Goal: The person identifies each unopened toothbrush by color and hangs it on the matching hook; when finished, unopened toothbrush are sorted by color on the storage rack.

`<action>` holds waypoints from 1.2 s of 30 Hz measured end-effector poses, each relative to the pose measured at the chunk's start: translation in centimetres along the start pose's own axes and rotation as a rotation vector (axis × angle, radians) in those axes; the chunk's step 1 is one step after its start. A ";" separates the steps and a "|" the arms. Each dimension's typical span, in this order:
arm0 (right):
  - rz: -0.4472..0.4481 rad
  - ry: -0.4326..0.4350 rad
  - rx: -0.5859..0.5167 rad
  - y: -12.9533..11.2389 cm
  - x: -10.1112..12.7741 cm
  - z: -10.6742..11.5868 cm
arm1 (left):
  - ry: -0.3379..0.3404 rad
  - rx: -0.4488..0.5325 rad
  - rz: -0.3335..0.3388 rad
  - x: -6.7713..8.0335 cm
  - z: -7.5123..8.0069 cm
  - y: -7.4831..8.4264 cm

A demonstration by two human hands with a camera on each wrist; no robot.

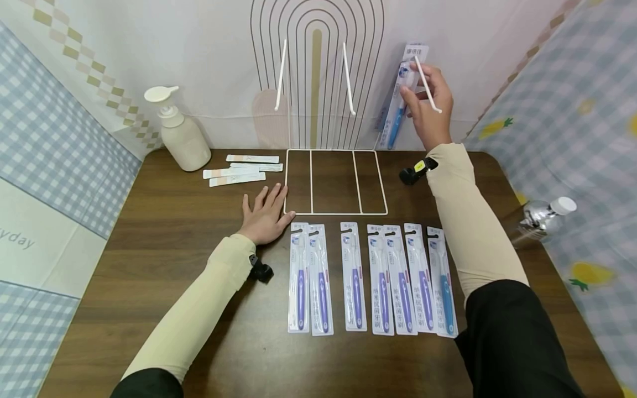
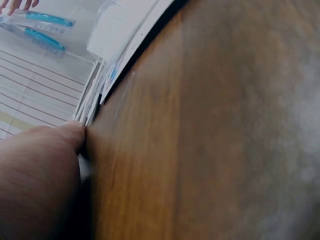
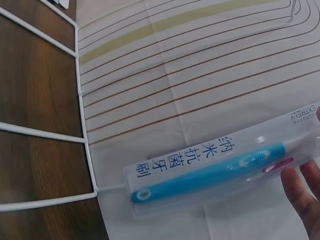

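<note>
Right hand (image 1: 432, 108): fingers pinch blue packaged toothbrush (image 1: 400, 105) at rack peg (image 1: 427, 84).
Left hand (image 1: 265, 214): fingers flat, spread on tabletop (image 1: 174, 249).

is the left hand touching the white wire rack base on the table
Touching. In the head view the left hand lies flat on the table, fingertips at the rack base's front left corner; the left wrist view shows a finger pressed against the wire.

Bright, even light; blurred left-wrist view
</note>
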State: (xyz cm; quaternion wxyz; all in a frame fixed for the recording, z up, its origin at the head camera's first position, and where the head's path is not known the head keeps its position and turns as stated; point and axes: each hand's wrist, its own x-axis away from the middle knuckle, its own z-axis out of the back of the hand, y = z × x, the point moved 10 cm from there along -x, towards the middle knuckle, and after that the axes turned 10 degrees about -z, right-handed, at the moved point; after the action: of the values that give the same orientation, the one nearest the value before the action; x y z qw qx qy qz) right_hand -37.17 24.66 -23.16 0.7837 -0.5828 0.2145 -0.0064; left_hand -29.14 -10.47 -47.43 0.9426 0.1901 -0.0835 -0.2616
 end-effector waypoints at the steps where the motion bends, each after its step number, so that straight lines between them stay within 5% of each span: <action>1: 0.001 -0.004 0.010 -0.2 0.2 0.0 | -0.002 -0.001 0.002 0.0 0.0 -0.1; 8: 0.009 0.024 -0.074 0.5 2.2 2.2 | 0.005 0.005 0.003 0.2 0.1 -0.3; 12: -0.021 -0.053 -0.101 2.0 5.9 4.2 | 0.006 0.005 0.008 0.3 -0.3 -0.3; 16: -0.046 -0.172 0.184 3.9 11.4 6.3 | 0.003 0.010 0.010 0.5 -0.4 0.1; 20: -0.099 -0.295 0.505 8.3 16.8 9.1 | 0.001 0.004 0.003 0.5 -0.2 0.7; 25: -0.164 -0.418 0.672 14.5 21.8 11.3 | 0.013 0.007 0.006 0.7 0.2 0.9; 29: -0.206 -0.406 0.709 17.3 24.2 11.7 | 0.006 0.004 0.011 0.7 -0.1 0.6; 36: -0.238 -0.254 0.611 17.8 25.2 12.7 | -0.006 -0.001 0.012 0.8 0.0 0.7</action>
State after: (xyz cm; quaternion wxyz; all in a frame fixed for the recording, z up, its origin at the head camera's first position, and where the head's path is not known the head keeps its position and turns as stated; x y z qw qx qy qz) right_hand -14.21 35.41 -44.89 0.9361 -0.3385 0.0340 -0.0892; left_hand -28.15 -10.34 -47.07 0.9440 0.1885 -0.0873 -0.2565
